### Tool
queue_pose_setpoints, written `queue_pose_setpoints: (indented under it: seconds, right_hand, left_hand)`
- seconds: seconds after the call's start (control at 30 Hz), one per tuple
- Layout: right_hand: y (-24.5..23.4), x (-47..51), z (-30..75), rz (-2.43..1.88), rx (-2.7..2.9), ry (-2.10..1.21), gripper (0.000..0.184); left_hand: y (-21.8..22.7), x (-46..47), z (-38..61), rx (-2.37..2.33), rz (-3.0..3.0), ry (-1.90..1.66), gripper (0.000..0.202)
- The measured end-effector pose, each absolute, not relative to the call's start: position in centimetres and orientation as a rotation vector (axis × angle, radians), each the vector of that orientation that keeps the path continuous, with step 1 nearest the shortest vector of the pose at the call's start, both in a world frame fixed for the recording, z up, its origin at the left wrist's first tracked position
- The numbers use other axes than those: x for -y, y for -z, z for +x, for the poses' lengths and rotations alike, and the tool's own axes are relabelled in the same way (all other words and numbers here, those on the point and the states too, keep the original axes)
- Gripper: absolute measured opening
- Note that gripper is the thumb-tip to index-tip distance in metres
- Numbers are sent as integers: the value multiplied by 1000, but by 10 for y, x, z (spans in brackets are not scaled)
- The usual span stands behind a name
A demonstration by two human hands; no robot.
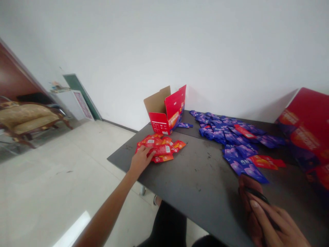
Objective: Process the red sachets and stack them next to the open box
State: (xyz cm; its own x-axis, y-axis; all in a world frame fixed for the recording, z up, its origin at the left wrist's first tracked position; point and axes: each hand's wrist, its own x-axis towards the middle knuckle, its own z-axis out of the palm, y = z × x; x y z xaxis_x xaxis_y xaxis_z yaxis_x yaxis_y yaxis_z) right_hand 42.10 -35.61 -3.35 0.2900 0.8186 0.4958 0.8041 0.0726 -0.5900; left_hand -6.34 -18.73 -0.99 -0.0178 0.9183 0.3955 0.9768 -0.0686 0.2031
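Note:
My left hand (141, 158) rests on the left edge of a pile of red-orange packets (162, 150), its fingers and thumb apart and touching the top ones. Closer to me on the right, my right hand (276, 221) is closed around a reddish-brown object with a black strap or handle (250, 185); its kind is unclear. Just beyond that object lie blue-purple packets (244, 164) and a red-orange packet (267, 161). A larger heap of blue-purple packets (218, 128) spreads toward the wall, with a red packet (244, 131) on top.
An open red carton (174, 106) stands at the table's far left, flaps up. Another red carton (308, 127) is at the right edge. The dark table (185, 178) meets a white wall (164, 44). A carved sofa (33, 115) sits across the floor on the left.

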Motion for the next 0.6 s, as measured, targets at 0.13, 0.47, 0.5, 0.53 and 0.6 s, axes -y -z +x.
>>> queue_pose_setpoints:
  seconds: [0.13,0.47,0.5,0.53,0.6]
  right_hand:
    - [32,356,418,-1691,1475,-74,64]
    - [21,358,412,-1718,1450,-97,62]
    - [21,358,412,-1722,1455,-100,62]
    - [21,358,412,-1727,1457,-102,63]
    - [22,358,413,-1741,1451,-107,64]
  left_hand:
    - [15,194,-62,1968,-2097,628,43]
    - [30,211,-67,1722,-2136,725,35]
    - [31,212,-66,1698,-2138,744,34]
    - [31,214,-66,1672,-2142,761,34]
    - [30,217,-64,1620,-2157,787,33]
